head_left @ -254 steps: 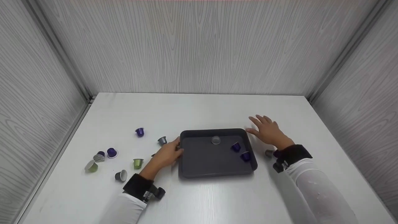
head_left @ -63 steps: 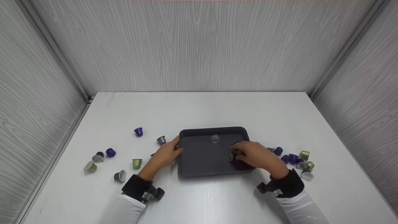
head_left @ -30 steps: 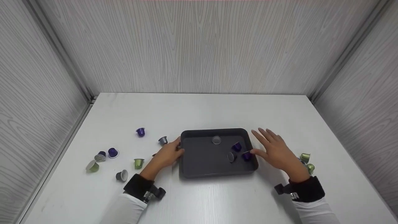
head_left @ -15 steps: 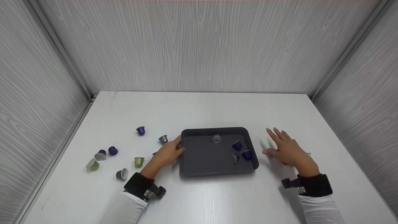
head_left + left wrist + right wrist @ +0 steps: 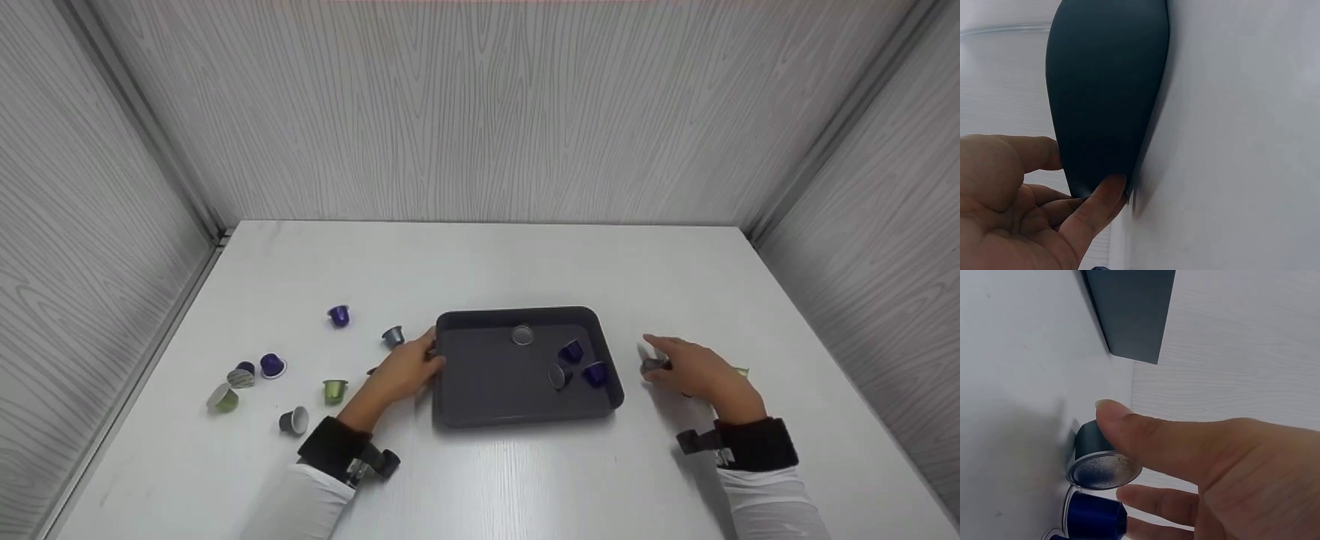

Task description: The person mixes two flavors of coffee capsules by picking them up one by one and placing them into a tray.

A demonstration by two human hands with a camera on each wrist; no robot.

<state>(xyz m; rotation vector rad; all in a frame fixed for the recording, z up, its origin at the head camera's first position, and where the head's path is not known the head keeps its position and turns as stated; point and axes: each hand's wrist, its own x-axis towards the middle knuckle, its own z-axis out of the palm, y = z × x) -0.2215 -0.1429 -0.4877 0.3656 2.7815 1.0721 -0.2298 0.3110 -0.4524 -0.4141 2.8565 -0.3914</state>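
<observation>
A dark grey rectangular tray [image 5: 480,390] lies mid-table, and my left hand [image 5: 403,372] grips its left side, thumb and fingers at its end in the left wrist view. Inside it are two purple coffee capsules [image 5: 571,352], a dark grey capsule [image 5: 559,376] and a pale round capsule [image 5: 522,335]. Right of the tray, my right hand [image 5: 703,373] pinches another grey coffee capsule [image 5: 1090,440] near the table surface. The right wrist view shows its foil lid toward the camera and a blue-purple capsule [image 5: 1092,516] right beside it, near my fingers. My right hand hides most capsules behind it.
Left of the tray several capsules lie scattered, among them a green one [image 5: 334,391], a grey one [image 5: 294,421], a silver-blue one [image 5: 393,337] and purple ones [image 5: 339,316]. A green capsule edge [image 5: 742,371] shows beyond my right hand. Pale wood-grain walls [image 5: 480,112] enclose the table.
My right hand left a grey capsule in the tray, moved right with fingers spread, and now closes on another grey capsule. More capsules came to lie at the right. My left hand stays at the tray.
</observation>
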